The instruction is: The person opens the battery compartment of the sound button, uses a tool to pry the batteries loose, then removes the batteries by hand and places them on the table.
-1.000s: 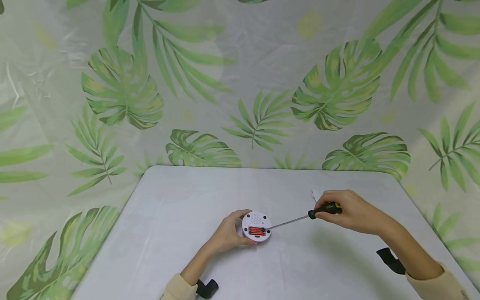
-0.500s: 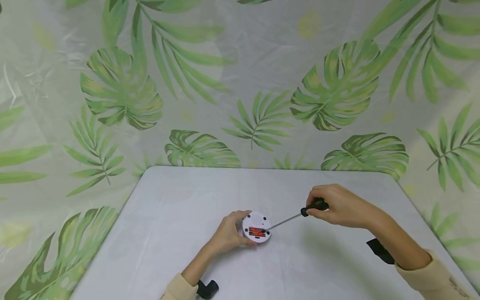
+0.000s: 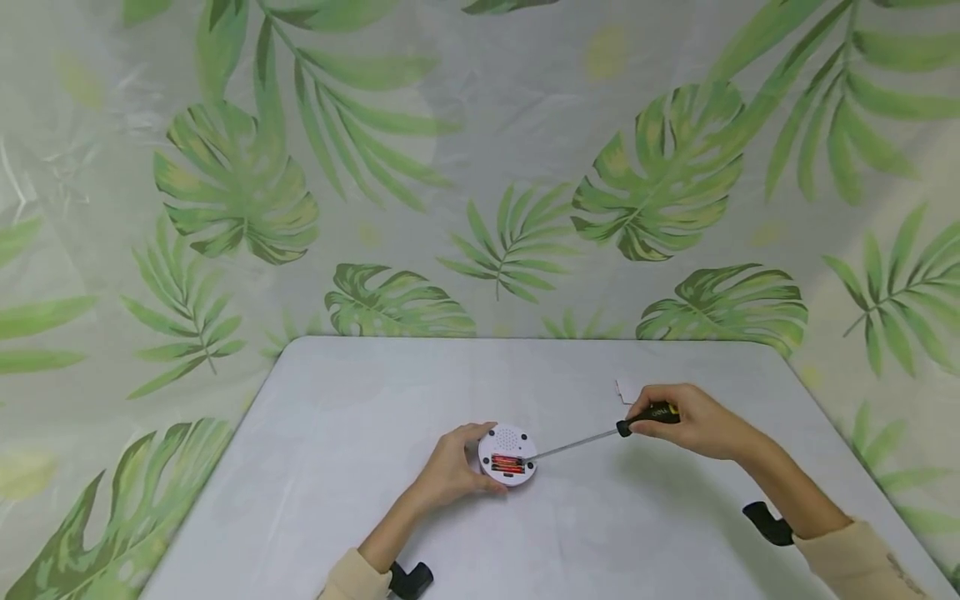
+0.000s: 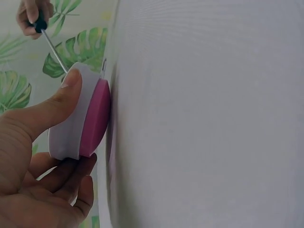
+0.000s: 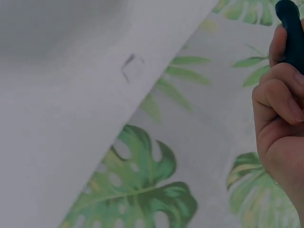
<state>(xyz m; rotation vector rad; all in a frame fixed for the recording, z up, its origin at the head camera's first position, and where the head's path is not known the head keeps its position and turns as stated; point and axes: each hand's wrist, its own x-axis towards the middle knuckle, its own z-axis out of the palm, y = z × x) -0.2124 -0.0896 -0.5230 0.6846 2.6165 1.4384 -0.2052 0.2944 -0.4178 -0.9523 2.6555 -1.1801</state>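
Observation:
A round white device (image 3: 507,437) lies face down on the table, its speaker holes and battery bay upward. Red batteries (image 3: 508,465) sit in the open bay. My left hand (image 3: 453,465) grips the device from the left, thumb at the near edge. The left wrist view shows its pink underside (image 4: 96,118) by the cloth. Off to the right, my right hand (image 3: 697,423) holds a screwdriver (image 3: 654,414) by its black handle. Its long shaft slants down leftward, with the tip at the bay's right end. Only the handle (image 5: 290,31) appears in the right wrist view.
A small white piece with a dark edge (image 3: 624,393) lies on the table behind my right hand. The white-covered table (image 3: 390,383) ends at a leaf-print backdrop (image 3: 510,167). Dark wrist-camera mounts (image 3: 411,580) hang below both forearms.
My right hand swings left and up with the screwdriver, then back right and down, so the shaft lies flatter again. The small white piece shows again. My left hand keeps its grip.

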